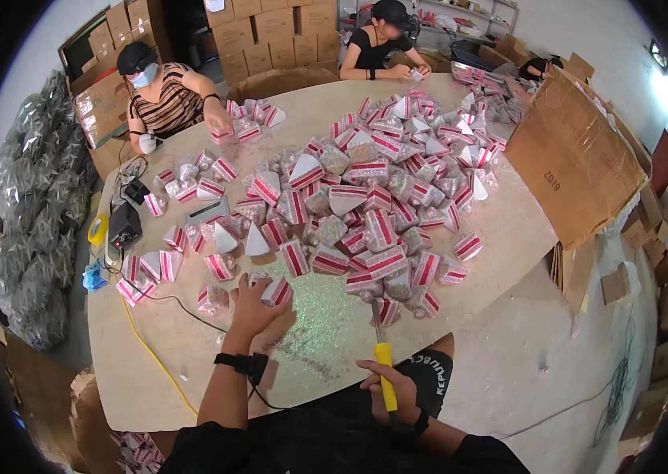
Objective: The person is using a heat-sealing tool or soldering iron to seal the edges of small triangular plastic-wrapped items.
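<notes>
White lettering (pixel 434 372) on black garment (pixel 417 385), dark characters (pixel 553 181) on brown carton (pixel 575 146).

The packet pile (pixel 381 213) occupies the centre and far right of the table (pixel 136 379). At the left edge, a tape roll (pixel 98 229) lies left of a corded box (pixel 124 227). One carton (pixel 571 158) stands at the right edge; stacked cartons (pixel 271 39) stand behind the far edge.
</notes>
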Demonstrator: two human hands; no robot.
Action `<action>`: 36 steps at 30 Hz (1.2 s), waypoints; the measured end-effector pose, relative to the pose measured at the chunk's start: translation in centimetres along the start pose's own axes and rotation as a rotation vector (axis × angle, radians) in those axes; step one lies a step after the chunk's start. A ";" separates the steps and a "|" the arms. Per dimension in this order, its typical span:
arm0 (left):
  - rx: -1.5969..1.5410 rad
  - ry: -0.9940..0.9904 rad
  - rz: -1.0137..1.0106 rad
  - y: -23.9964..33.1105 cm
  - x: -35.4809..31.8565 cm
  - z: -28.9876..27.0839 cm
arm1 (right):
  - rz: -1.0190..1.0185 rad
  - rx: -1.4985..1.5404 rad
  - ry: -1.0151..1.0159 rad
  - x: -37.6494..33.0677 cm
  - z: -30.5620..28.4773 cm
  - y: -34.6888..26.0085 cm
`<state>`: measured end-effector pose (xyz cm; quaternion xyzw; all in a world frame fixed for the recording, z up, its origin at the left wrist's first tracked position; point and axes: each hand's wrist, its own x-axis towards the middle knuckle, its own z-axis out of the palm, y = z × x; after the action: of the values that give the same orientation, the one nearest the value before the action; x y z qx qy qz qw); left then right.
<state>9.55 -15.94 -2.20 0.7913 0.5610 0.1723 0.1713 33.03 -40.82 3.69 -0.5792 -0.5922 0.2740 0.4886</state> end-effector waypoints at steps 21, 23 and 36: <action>-2.227 -0.408 -0.080 1.6 -8.5 -4.3 | -0.079 0.175 0.209 0.8 3.3 1.6; -2.283 -0.391 -0.131 2.6 -9.6 -3.8 | -0.228 -0.065 0.049 2.1 3.2 0.6; -1.930 -0.920 -0.130 5.0 -11.6 -2.1 | -0.120 0.249 0.067 1.9 5.9 0.5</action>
<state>9.13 -28.31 1.00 0.2787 0.1102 0.2190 0.9286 28.26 -37.54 1.57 -0.4863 -0.5707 0.2962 0.5917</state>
